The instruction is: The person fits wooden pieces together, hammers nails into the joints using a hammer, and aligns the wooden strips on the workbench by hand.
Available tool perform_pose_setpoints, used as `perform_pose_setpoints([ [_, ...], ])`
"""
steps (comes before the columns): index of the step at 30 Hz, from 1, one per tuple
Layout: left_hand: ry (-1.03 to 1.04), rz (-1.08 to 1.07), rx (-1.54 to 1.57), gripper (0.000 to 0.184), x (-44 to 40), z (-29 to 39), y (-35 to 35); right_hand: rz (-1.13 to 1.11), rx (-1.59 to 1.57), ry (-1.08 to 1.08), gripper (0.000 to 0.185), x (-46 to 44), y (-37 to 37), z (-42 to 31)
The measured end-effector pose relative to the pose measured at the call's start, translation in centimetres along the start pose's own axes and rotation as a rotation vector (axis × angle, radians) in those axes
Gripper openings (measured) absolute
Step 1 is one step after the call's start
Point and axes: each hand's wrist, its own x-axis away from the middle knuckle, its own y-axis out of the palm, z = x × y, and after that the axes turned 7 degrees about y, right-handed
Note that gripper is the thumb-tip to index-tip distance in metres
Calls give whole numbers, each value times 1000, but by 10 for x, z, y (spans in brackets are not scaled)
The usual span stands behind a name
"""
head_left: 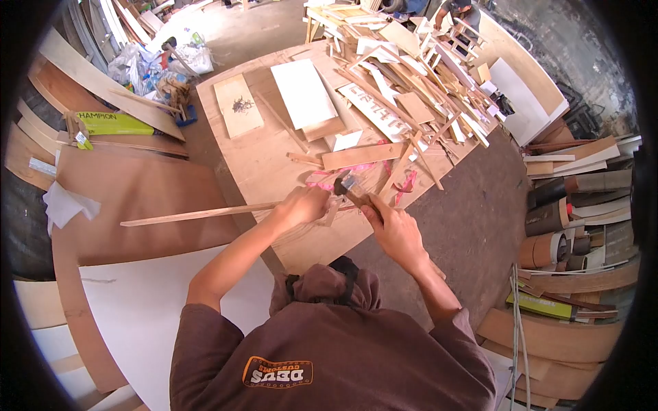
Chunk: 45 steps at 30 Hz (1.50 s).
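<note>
My right hand (397, 231) is wrapped round the handle of a hammer (340, 187), whose metal head is just beside my left fingers. Closed over the end of a long, thin wooden strip (199, 215) is my left hand (304, 207). The strip sticks out to the left, past the table's edge. Whether a nail is pinched in my left fingertips is too small to tell. Short wood pieces and pink scraps (406, 186) lie close to both hands on the plywood table (301, 250).
A small board (237, 113) bears a pile of dark nails (242, 105). Near it lies a white panel (303, 92). Wood offcuts (411, 65) heap the table's far right. Another person (458, 12) works beyond. Sheets (144, 205) stand left; rolls and planks (545, 250) fill the right.
</note>
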Motion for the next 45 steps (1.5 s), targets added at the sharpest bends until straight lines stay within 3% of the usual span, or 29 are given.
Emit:
perform_pose_setpoints([
  [2,20,-2,14,27,-4,-2,3,94,-31,-4,30,1,-6,-5],
  [9,17,40,34,26,3,3,-5,25,78,-5,33,-4,9,11],
  [13,9,75,53,26,4,3,-7,65,-39,5,34,1,-3,-2],
  [16,-18,-40,57,27,1,2,-5,24,-31,17,36,0,5,4],
  [22,57,139,45,28,6,2,0,18,-3,29,36,2,1,-3],
  [24,-20,-35,48,26,3,6,-7,59,-39,34,35,2,-1,-5],
  [30,41,86,31,25,10,2,-2,-8,84,5,37,-1,11,9],
  [45,-6,-17,37,31,4,5,0,85,-42,14,34,8,7,-4],
])
